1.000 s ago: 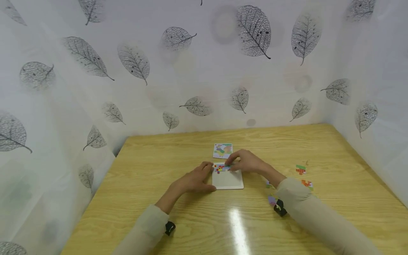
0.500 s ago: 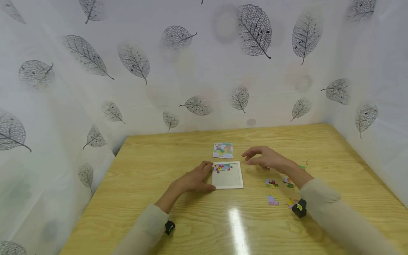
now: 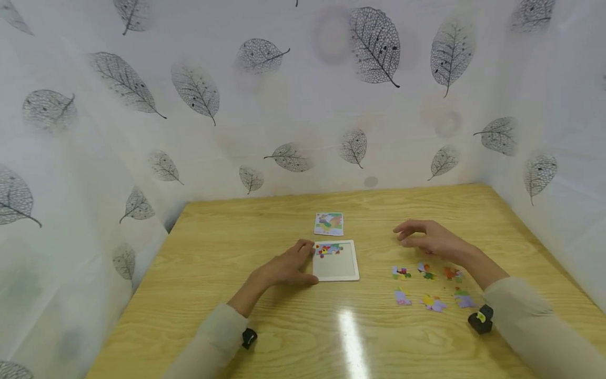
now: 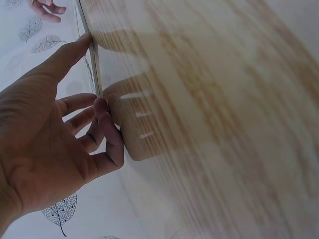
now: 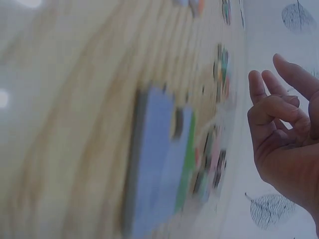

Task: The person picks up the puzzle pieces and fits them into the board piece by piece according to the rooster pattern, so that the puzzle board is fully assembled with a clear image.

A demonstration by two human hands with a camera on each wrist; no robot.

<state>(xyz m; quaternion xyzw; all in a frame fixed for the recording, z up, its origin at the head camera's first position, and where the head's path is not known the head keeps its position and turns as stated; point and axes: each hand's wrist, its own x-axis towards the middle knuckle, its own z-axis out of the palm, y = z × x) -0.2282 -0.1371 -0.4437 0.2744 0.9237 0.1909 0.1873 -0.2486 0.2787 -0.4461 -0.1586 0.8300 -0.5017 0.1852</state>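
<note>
A white square puzzle tray [image 3: 336, 268] lies mid-table, with joined colourful puzzle pieces [image 3: 328, 249] along its far left part. At its left edge is my left hand [image 3: 286, 266]. In the left wrist view the thumb touches the tray's edge [image 4: 94, 64], and the curled fingers hold it farther along. My right hand [image 3: 434, 240] hovers bent and loose over the table's right side, holding nothing. Below it lie several loose puzzle pieces [image 3: 433, 302]. One blue-and-green piece [image 5: 159, 164] looks large and blurred in the right wrist view.
A square picture card [image 3: 329, 223] lies just beyond the tray. The wooden table [image 3: 246, 226] meets a pale leaf-patterned curtain [image 3: 303, 105] at the back and sides. Black wrist devices [image 3: 481, 319] sit by both sleeves.
My right hand has moved away from the tray to the right, leaving the joined pieces in it and uncovering loose pieces. My left hand has stayed at the tray's edge.
</note>
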